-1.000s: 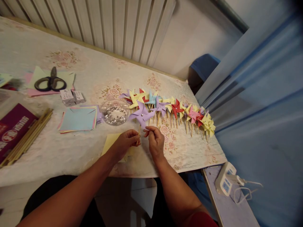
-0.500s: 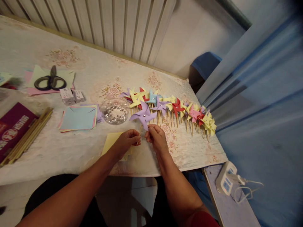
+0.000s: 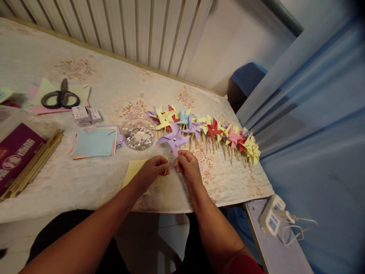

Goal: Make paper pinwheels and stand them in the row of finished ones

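Held in the left hand [image 3: 155,167]: a purple pinwheel [image 3: 173,141], its stick [image 3: 169,158] pinched between thumb and fingers. Pinwheel head located just beyond the fingertips, above the table [image 3: 94,186], facing upward, slightly to the right of the gripping point. Positioned opposite, just right of the stick: the right hand [image 3: 188,164], fingers curled, thumb drawn toward the forefinger, at the tip of the lowest blade. Cannot tell whether pinching that blade or only resting against it. Underneath the left wrist: a sheet of yellow paper [image 3: 133,172], partly covered. Just left of the pinwheel head: a clear dish [image 3: 139,123] of small metal pieces [image 3: 138,142]. Immediately behind and extending to the right: a row of finished pinwheels [image 3: 213,130] in several colours. Farther left, beyond the dish: a stack of coloured paper [image 3: 95,141], small white boxes [image 3: 85,115] and scissors [image 3: 61,99] lying on more paper sheets [image 3: 80,91].
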Demonstrator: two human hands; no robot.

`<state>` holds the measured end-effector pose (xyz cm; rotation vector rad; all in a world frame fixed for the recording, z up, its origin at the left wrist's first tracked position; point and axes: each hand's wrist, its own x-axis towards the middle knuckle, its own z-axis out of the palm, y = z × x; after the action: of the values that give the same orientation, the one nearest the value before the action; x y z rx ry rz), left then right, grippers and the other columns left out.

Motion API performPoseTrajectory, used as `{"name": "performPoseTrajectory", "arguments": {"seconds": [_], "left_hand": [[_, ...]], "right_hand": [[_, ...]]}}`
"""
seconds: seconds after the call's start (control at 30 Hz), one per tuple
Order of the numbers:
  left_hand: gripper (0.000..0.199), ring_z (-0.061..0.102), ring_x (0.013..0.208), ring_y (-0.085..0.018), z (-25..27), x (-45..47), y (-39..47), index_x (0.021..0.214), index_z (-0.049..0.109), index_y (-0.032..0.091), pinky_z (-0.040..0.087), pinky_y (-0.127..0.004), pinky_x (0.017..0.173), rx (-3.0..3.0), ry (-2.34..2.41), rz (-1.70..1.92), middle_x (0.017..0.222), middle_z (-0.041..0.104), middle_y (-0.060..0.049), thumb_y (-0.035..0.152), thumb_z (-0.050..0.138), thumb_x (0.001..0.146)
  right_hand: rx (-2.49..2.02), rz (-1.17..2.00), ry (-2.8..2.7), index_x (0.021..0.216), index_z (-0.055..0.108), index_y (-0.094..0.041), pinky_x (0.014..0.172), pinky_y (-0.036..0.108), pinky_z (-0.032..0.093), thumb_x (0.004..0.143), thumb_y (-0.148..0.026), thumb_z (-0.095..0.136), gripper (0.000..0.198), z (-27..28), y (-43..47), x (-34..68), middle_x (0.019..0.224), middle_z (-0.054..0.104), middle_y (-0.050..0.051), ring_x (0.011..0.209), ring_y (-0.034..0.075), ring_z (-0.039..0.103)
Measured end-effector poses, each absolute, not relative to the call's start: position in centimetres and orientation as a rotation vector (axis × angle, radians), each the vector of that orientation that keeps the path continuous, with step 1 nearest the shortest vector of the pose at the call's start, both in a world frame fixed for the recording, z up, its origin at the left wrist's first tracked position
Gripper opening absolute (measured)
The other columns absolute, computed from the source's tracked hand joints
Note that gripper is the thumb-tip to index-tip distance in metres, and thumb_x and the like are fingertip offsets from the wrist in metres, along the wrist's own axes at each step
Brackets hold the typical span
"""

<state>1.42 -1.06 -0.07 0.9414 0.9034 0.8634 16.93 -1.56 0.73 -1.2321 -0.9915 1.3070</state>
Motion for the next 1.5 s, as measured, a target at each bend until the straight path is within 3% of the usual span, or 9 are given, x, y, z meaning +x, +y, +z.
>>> {"name": "performPoseTrajectory", "arguments": {"seconds": [0.5,1.27,1.5], "left_hand": [[0.024,0.054,0.063,-0.012,-0.9,1.0,-0.8,0.073,0.057,0.017,0.042,-0.028,0.068,0.885,0.916,0.92,0.064,0.062,0.003,0.036,0.073,0.072],[0.025,0.053,0.065,-0.012,-1.1,1.1,-0.8,0.074,0.056,0.017,0.042,-0.028,0.068,0.883,0.889,0.913,0.065,0.06,0.004,0.036,0.073,0.071],[0.022,0.049,0.06,-0.01,-0.6,1.2,-0.9,0.068,0.056,0.017,0.037,-0.026,0.062,0.892,0.865,0.935,0.061,0.058,0.004,0.032,0.072,0.07]], "right_hand": [[-1.477,0.669,-1.415,0.111,0.066,-0.018,0.054,0.023,0.043,0.09,-0.027,0.046,0.03,0.7,-2.7,16.7,0.069,0.066,-0.002,0.051,0.011,0.055],[-1.373,0.82,-1.449,0.11,0.067,-0.019,0.053,0.023,0.045,0.089,-0.026,0.049,0.029,0.2,-3.2,15.5,0.066,0.066,-0.003,0.049,0.011,0.054],[-1.417,0.781,-1.505,0.111,0.068,-0.018,0.052,0.023,0.042,0.088,-0.026,0.049,0.031,0.2,-3.4,15.3,0.056,0.059,-0.005,0.048,0.011,0.05]]}}
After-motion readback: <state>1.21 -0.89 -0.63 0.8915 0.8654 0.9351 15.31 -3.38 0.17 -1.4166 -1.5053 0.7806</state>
